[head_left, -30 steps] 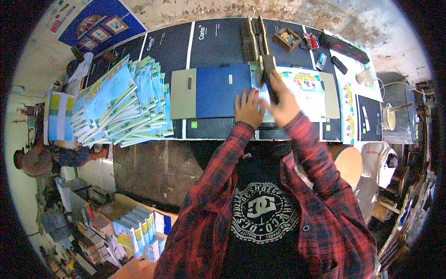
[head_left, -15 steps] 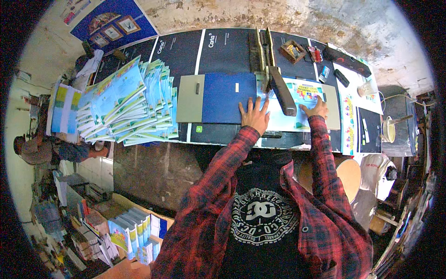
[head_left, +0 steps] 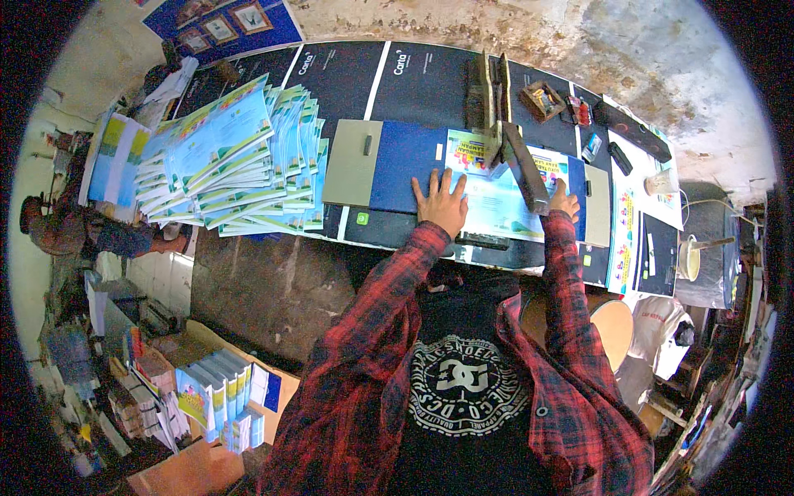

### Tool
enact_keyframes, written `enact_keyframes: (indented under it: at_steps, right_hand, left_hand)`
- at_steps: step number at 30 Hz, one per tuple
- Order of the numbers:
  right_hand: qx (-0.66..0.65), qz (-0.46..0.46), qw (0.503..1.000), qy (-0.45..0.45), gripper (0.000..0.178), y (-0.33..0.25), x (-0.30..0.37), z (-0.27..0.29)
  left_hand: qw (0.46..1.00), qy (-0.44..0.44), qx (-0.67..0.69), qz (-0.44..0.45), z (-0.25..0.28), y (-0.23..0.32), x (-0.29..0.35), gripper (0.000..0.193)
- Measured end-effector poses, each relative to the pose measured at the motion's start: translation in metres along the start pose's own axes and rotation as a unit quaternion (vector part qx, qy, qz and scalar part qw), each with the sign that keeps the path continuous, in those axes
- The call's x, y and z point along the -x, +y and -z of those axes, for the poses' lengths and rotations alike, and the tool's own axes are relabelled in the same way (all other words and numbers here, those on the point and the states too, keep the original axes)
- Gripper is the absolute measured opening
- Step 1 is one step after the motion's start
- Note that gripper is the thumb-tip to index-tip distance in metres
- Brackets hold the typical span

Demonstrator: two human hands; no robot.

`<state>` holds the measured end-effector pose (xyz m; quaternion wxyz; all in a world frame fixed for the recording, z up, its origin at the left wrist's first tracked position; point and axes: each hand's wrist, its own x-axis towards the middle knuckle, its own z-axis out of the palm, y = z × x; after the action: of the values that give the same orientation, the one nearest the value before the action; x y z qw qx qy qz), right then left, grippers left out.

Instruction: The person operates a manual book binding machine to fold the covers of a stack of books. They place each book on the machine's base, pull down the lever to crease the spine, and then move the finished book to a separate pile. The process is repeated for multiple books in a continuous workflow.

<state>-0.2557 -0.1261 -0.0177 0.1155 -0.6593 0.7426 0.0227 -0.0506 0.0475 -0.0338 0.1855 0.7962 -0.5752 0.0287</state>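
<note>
A printed sheet [head_left: 496, 207] in light blue, white and yellow lies on a long blue board with grey ends [head_left: 405, 165]. Over its middle reaches the dark arm of a stapler-like device [head_left: 523, 169], whose tip hides part of the print. My left hand [head_left: 444, 202] rests flat, fingers spread, across the sheet's left edge and the blue board. At the opposite edge, my right hand [head_left: 564, 201] touches the sheet with its fingers apart and slightly bent. Left of the board, a fanned stack of similar printed sheets [head_left: 219, 157] covers the table end.
Along the back stand a small wooden box [head_left: 542, 101], a red object [head_left: 581, 112] and a long dark block [head_left: 637, 132]. Printed strips [head_left: 622, 240] and a cup [head_left: 687, 256] are at the right. Bound booklets [head_left: 217, 393] fill a carton at lower left.
The sheet has slid left along the blue board, baring blue at its right end. My right hand has moved from its surface to its right edge. The view has shifted slightly.
</note>
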Motion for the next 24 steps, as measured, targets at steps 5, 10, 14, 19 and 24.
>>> enact_keyframes:
  at_steps: [5, 10, 14, 19, 24]
  right_hand:
    - [-0.003, 0.015, 1.0, -0.011, 0.096, -0.011, 0.01, 0.002]
    - [-0.12, 0.236, 0.951, 0.16, 0.086, -0.042, 0.012, 0.069]
    - [-0.26, 0.446, 0.848, 0.119, 0.072, -0.111, 0.08, 0.182]
    - [-0.069, 0.399, 0.914, 0.008, 0.092, -0.092, 0.12, 0.111]
    - [-0.074, 0.388, 0.901, 0.181, 0.099, -0.076, 0.148, 0.034]
  left_hand:
    - [1.0, -0.012, 0.01, 0.009, 0.006, -0.011, 0.004, 0.046]
    - [1.0, -0.021, 0.012, 0.013, 0.001, -0.01, 0.0, 0.047]
    - [1.0, 0.001, -0.001, 0.019, -0.004, -0.012, 0.005, 0.047]
    - [1.0, -0.016, -0.003, 0.016, 0.002, -0.008, 0.003, 0.047]
    - [1.0, -0.007, 0.001, 0.02, -0.004, -0.006, 0.004, 0.048]
